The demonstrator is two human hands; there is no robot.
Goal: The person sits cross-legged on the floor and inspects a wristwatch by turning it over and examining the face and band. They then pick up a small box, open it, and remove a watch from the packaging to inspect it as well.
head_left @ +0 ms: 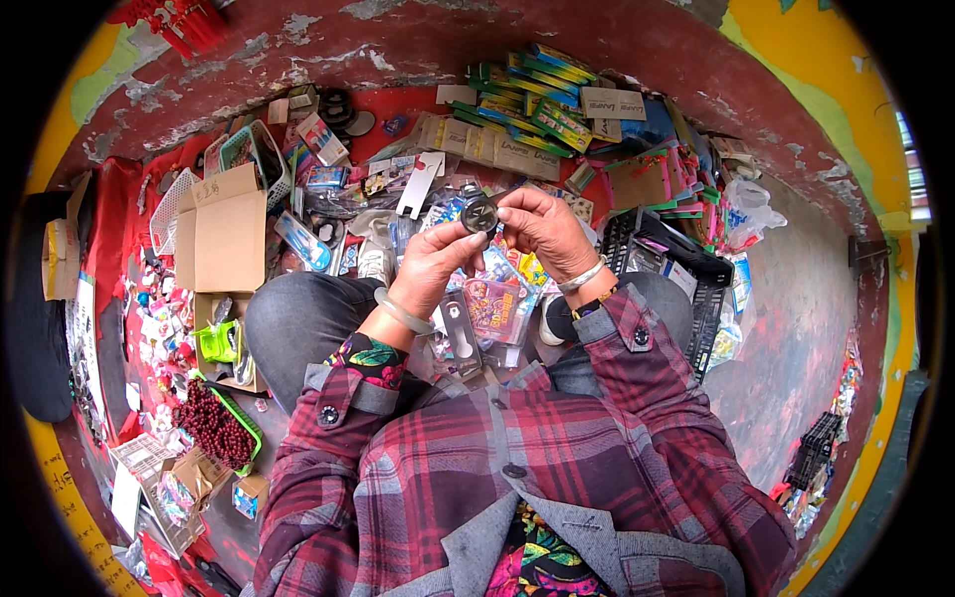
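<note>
Between my two hands, above my lap, is a black wristwatch with a round dial (478, 215). My left hand (435, 267) pinches the lower side of its case with thumb and fingers. At its right edge, my right hand (546, 231) grips the dark strap, most of it hidden by the fingers. Below my hands lie a long grey-and-white box with a dark lining (459, 336) and a colourful printed pack in clear plastic (494, 308). Just beyond the watch, a white card with cut-outs (421, 185) leans on the pile.
Black plastic crates (708, 308) stand beside my right knee. An open cardboard box (223, 239) is by my left knee, with a green tray of dark red beads (214, 426) nearer. Stacked green and yellow boxes (532, 95) lie against the red wall (418, 60).
</note>
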